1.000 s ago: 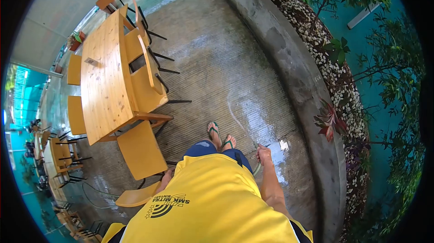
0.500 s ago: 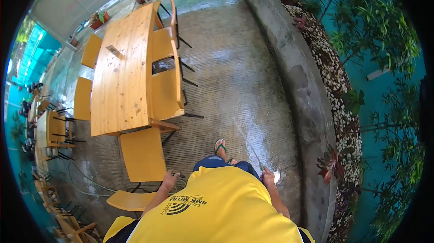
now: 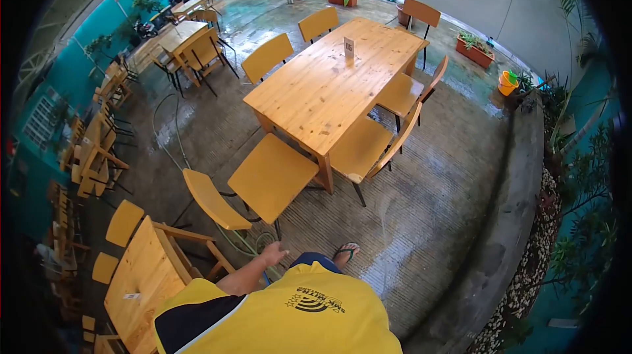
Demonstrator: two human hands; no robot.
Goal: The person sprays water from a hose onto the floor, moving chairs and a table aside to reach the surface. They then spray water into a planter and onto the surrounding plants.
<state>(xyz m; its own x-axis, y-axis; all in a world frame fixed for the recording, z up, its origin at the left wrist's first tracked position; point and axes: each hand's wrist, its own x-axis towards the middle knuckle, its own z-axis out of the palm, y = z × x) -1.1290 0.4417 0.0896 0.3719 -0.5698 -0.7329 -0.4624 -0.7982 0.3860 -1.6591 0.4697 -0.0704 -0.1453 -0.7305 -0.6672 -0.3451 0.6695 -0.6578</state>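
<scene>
My left hand [image 3: 271,254] is low in front of my left side, just over the green garden hose [image 3: 245,246]. Its fingers look loosely apart, with nothing visible in them. The hose loops on the wet floor beside a chair [image 3: 222,204] with a yellow-brown back. A second chair's seat [image 3: 273,176] stands at the near end of the long wooden table [image 3: 329,84]. My right hand is out of view, hidden beyond my yellow shirt [image 3: 309,314].
More chairs [image 3: 372,146] line the long table, which bears a small number sign [image 3: 349,48]. Another wooden table [image 3: 148,281] stands close on my left. A low concrete wall [image 3: 513,222] bounds the right side. A yellow bucket [image 3: 507,82] and planters [image 3: 474,50] stand farther back.
My view has swung left, bringing the near-left table into sight. My right hand, earlier gripping a hose end with water spraying out, has left the picture. My left hand remains low by the chairs.
</scene>
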